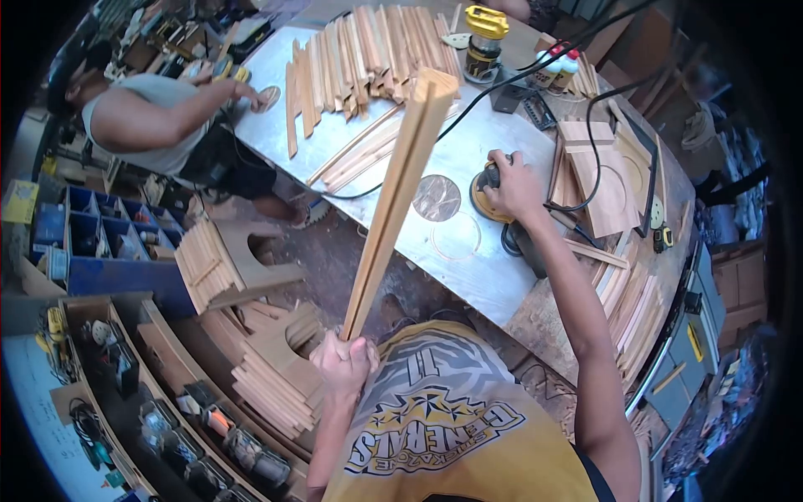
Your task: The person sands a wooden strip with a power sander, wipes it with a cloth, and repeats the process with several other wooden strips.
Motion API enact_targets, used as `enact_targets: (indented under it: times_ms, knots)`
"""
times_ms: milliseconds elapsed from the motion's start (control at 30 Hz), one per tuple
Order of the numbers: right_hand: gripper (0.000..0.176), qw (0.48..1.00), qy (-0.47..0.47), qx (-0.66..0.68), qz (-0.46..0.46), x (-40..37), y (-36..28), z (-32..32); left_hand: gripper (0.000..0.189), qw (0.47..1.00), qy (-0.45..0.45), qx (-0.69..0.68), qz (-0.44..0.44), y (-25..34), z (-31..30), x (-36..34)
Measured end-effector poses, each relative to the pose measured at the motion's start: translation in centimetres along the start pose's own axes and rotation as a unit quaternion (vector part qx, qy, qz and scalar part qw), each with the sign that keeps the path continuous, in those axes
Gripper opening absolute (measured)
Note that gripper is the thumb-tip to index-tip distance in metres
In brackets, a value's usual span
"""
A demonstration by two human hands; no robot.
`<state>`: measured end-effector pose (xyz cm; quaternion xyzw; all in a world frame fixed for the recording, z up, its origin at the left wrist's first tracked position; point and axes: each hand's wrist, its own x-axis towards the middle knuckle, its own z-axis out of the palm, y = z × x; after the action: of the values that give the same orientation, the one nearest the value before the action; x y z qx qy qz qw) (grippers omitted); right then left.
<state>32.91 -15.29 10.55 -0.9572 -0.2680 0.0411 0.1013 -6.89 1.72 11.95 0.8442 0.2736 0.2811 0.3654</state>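
My left hand (345, 361) is closed around the lower end of a long grooved wooden strip (399, 192), which rises steeply over the table's edge. At the right, my right hand (512, 186) grips a yellow and black sander (486, 191) that stands on the metal-topped table (510, 280). Just left of the sander a round disc (437, 198) lies on the metal, with a faint ring mark below it. Thin loose strips (361, 161) rest behind the held strip. Farther back lies a large pile of wooden strips (364, 58).
Across the table's left end, a co-worker (159, 117) bends over with a hand near another disc. A black cable (493, 84) crosses the table. Wooden panels (606, 188) lie at right; a yellow-topped device (485, 42) stands behind. Blue bins (109, 230) and stacked wood pieces (272, 389) are at left.
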Motion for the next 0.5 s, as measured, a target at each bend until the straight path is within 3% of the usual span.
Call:
enact_targets:
  times_ms: [133, 200, 433, 500]
  knots:
    - [0.060, 1.000, 0.016, 0.018, -0.003, -0.3, 0.1, 0.2, 0.064, 0.994, -0.030, -0.107, -0.024, 3.5, 0.1, 1.0]
    - [0.063, 1.000, 0.027, 0.012, 0.007, -0.3, 0.2, 0.5, 0.062, 0.997, -0.010, -0.067, 0.026, 4.4, 0.1, 1.4]
    - [0.059, 0.999, 0.025, 0.028, -0.003, -0.9, 0.1, 0.6, 0.056, 0.998, -0.033, -0.055, 0.018, 3.5, 0.2, 0.4]
    - [0.060, 1.000, 0.025, 0.011, 0.012, -0.9, 0.2, 0.7, 0.050, 0.993, -0.007, 0.047, 0.108, 3.0, 0.3, 0.6]
